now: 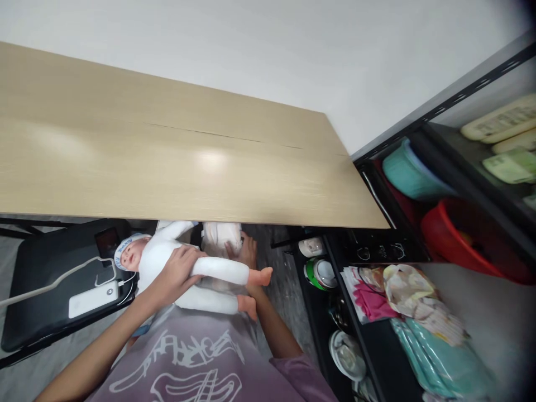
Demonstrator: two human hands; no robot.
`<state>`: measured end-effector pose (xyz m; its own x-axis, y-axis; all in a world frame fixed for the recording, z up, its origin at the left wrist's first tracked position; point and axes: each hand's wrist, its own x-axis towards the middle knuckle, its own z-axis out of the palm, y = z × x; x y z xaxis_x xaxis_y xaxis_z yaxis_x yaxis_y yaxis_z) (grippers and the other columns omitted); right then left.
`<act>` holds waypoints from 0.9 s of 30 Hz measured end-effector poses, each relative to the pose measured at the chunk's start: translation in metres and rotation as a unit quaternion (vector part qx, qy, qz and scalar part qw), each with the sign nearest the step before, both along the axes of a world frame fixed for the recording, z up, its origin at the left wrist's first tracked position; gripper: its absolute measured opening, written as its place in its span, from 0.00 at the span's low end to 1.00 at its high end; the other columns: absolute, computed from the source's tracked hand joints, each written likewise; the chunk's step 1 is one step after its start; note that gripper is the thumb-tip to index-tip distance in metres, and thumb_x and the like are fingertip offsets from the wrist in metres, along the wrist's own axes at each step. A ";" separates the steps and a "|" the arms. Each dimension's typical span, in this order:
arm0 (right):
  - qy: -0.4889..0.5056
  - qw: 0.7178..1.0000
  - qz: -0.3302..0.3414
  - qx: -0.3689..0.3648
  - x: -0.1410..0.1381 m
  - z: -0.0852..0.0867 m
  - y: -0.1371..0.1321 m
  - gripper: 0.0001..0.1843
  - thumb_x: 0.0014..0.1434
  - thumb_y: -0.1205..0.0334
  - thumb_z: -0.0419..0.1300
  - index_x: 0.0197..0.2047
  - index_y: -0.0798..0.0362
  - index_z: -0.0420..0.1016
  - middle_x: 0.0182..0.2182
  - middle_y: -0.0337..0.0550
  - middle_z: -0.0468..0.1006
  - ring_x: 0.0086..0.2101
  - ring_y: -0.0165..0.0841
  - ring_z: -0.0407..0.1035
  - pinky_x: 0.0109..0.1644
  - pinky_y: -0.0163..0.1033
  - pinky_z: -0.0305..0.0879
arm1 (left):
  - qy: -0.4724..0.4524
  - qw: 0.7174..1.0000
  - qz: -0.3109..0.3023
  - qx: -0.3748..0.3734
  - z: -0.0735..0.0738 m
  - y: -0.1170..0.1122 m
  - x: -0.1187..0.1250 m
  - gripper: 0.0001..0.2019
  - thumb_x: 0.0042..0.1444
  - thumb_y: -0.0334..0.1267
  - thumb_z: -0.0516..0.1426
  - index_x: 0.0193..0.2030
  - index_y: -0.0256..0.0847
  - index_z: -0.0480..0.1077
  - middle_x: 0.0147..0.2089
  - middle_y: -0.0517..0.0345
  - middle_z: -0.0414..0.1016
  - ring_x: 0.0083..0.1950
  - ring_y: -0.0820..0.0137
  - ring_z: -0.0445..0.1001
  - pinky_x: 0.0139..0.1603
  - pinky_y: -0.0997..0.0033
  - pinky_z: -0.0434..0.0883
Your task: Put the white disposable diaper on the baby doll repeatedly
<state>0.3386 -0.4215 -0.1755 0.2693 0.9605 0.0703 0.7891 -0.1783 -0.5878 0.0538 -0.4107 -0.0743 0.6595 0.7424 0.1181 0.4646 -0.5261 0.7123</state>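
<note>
A baby doll [163, 254] in a white suit and a printed headband lies across my lap, head to the left and bare feet to the right. My left hand [183, 269] is closed around its hip and upper leg. Beyond the legs, by the table's front edge, is a soft white folded bundle [221, 237] that looks like a diaper. My right hand [247, 250] reaches under the doll's legs and grips the bundle's right side. The doll's leg covers part of that hand, and the tabletop hides the bundle's far end.
A wood-coloured table [192, 167] stretches across in front. On a black chair [42, 268] at left lie a white power bank [94, 300] and a cable. The black shelf on the right holds a red basin [473, 240], a teal tub [412, 170], cloths and teal plastic packs [444, 352].
</note>
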 end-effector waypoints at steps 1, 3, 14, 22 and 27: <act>-0.004 1.000 0.021 -0.002 -0.005 -0.002 0.003 0.37 0.77 0.45 0.66 0.80 0.55 0.68 0.75 0.63 0.74 0.73 0.55 0.67 0.81 0.62 0.62 | 0.002 1.000 -0.007 0.000 0.000 -0.001 0.001 0.20 0.80 0.44 0.60 0.73 0.44 0.73 0.65 0.45 0.80 0.67 0.48 0.73 0.67 0.47 0.73; -0.009 0.997 0.076 -0.022 -0.016 -0.006 0.007 0.39 0.78 0.45 0.65 0.83 0.52 0.65 0.84 0.56 0.64 0.81 0.52 0.57 0.86 0.55 0.53 | 0.006 1.000 -0.017 -0.001 0.000 -0.003 0.002 0.19 0.80 0.44 0.60 0.72 0.44 0.74 0.64 0.45 0.80 0.67 0.48 0.72 0.67 0.47 0.72; -0.010 0.991 0.085 -0.103 -0.033 -0.017 0.010 0.43 0.82 0.46 0.58 0.88 0.57 0.52 0.89 0.63 0.46 0.86 0.53 0.41 0.89 0.60 0.32 | 0.007 1.000 0.001 -0.003 0.001 -0.005 -0.001 0.19 0.79 0.43 0.60 0.73 0.45 0.74 0.64 0.45 0.80 0.66 0.48 0.73 0.67 0.46 0.73; 0.022 0.992 0.063 -0.109 -0.027 -0.004 0.040 0.39 0.79 0.56 0.59 0.85 0.65 0.59 0.86 0.66 0.57 0.84 0.54 0.47 0.89 0.56 0.36 | 0.017 1.000 0.003 -0.018 0.004 -0.005 -0.002 0.17 0.80 0.43 0.61 0.70 0.44 0.74 0.64 0.44 0.79 0.68 0.47 0.72 0.69 0.45 0.72; 0.043 0.991 0.003 -0.124 -0.007 0.018 0.046 0.33 0.82 0.54 0.54 0.81 0.66 0.63 0.82 0.72 0.61 0.81 0.51 0.53 0.86 0.50 0.50 | 0.014 1.000 -0.010 -0.018 0.003 -0.006 0.000 0.20 0.81 0.43 0.60 0.74 0.45 0.71 0.64 0.43 0.79 0.68 0.45 0.71 0.68 0.43 0.71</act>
